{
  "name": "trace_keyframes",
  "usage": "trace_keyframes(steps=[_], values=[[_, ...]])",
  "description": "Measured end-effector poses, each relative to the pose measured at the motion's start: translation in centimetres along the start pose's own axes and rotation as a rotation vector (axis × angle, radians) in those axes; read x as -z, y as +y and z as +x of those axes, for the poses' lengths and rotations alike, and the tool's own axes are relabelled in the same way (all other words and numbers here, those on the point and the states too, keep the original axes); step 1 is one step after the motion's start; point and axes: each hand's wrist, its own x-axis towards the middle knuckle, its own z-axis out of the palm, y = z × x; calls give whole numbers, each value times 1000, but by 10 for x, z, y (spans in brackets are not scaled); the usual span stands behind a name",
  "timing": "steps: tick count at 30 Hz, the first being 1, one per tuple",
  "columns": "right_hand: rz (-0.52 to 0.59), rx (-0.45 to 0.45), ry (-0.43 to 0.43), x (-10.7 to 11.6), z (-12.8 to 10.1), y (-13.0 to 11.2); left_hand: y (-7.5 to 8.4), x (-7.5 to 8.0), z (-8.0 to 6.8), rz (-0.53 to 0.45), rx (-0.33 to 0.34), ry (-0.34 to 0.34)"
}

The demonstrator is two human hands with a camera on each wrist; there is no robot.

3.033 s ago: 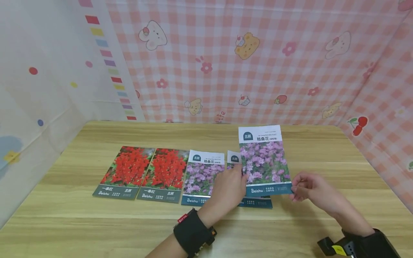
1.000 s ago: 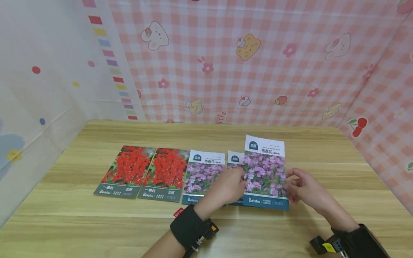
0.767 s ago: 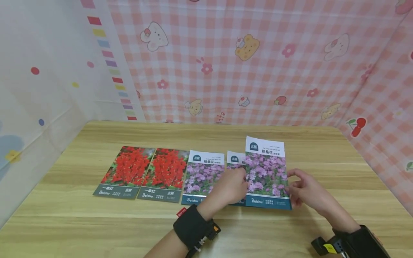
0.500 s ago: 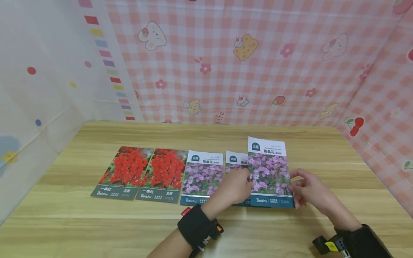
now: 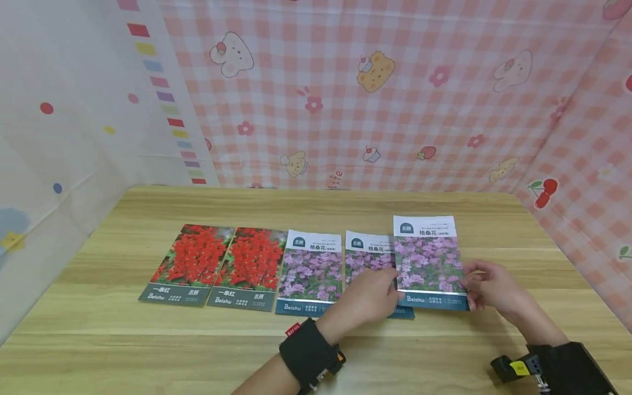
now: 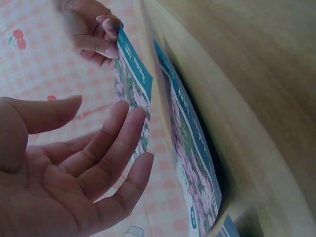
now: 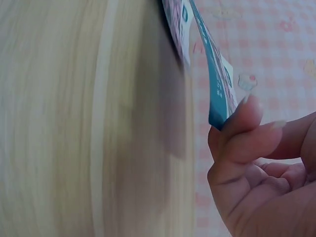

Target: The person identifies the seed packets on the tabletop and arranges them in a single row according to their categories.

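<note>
Head view is showing the wooden worktop running left to right, with a row of seed packets lying across its middle: two red-flower packets at the left, then two purple-flower packets lying flat beside them. At the right end of that row the held purple packet is sitting between the two hands, its long axis running near to far, white header at the far end and teal band at the near end, its left edge overlapping the neighbouring flat packet. The right hand is pinching the packet's near right corner, thumb over fingers. The left hand is lying just at the packet's near left edge with fingers fairly straight, touching that edge rather than clamping it. Both hands are equally close, one each side.
</note>
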Motion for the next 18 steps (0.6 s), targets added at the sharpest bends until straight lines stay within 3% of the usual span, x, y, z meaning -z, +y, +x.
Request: trace_keyframes(steps=[11,15,18], values=[[-23,-52,-49,18,0,16,11,-16,-3,318,-232,-49],[-38,-83,-48,21,1,19,14,-22,-3,374,-274,-90],[-60,-97,-39,21,1,21,16,-27,-2,385,-270,-138]])
